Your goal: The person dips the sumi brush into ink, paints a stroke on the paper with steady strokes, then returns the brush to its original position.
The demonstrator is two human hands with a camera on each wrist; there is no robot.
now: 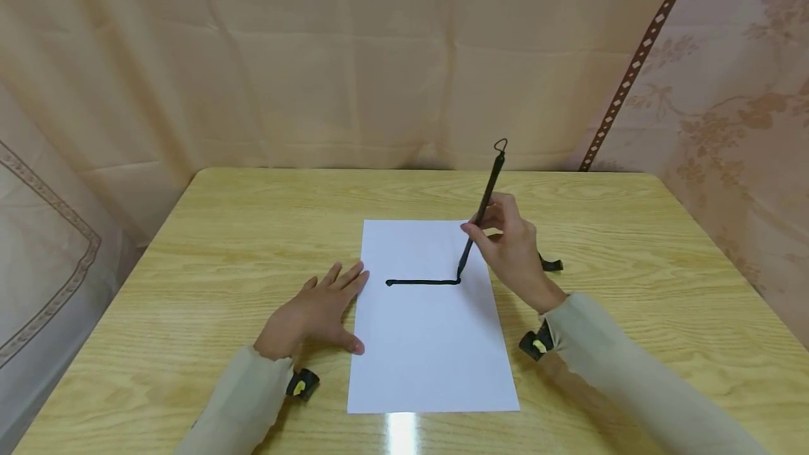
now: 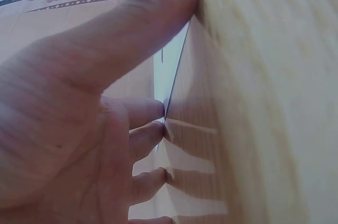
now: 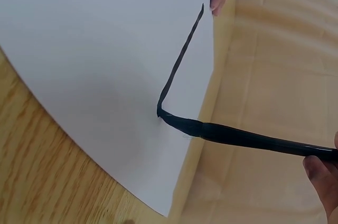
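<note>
A white sheet of paper (image 1: 436, 350) lies on the table, bearing one black horizontal stroke (image 1: 423, 282). My right hand (image 1: 510, 244) pinches a dark calligraphy brush (image 1: 488, 192) partway up its handle, which leans to the right with a hanging loop on top. In the right wrist view the inked bristles (image 3: 182, 123) bend against the paper at the stroke's right end. My left hand (image 1: 319, 314) lies with fingers spread at the sheet's left edge, its thumb and some fingertips touching that edge. The left wrist view shows the thumb (image 2: 132, 28) and fingertips close to the tabletop.
The wood-grain table (image 1: 221, 265) extends around the sheet, with a beige curtain (image 1: 329, 76) behind it. A small black object (image 1: 553, 265) shows just beyond the right hand, partly hidden. Dark straps with yellow marks sit at both wrists. Patterned cloth hangs at both sides.
</note>
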